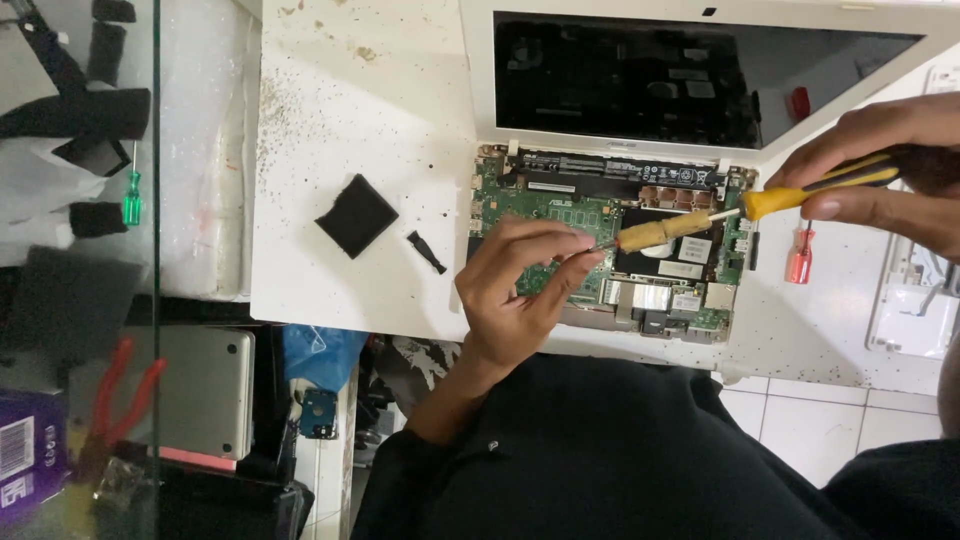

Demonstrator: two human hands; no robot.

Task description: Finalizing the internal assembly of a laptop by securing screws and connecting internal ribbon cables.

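Note:
An opened white laptop (480, 90) lies on the white table, its green circuit board (545, 205) exposed and its dark screen tilted back. My right hand (880, 165) grips the yellow and black handle of a soldering iron (700, 222), whose tan barrel slants down to the left over the board. My left hand (520, 285) hovers over the board's left part, its fingertips pinched at the iron's tip; whether they hold something small there I cannot tell.
A black foam square (357, 215) and a small black strip (426, 252) lie left of the laptop. A red-handled screwdriver (799, 260) lies on its right, a white panel (915, 300) further right. A green screwdriver (131, 195) sits behind glass at far left. Red pliers (120, 395) lie below.

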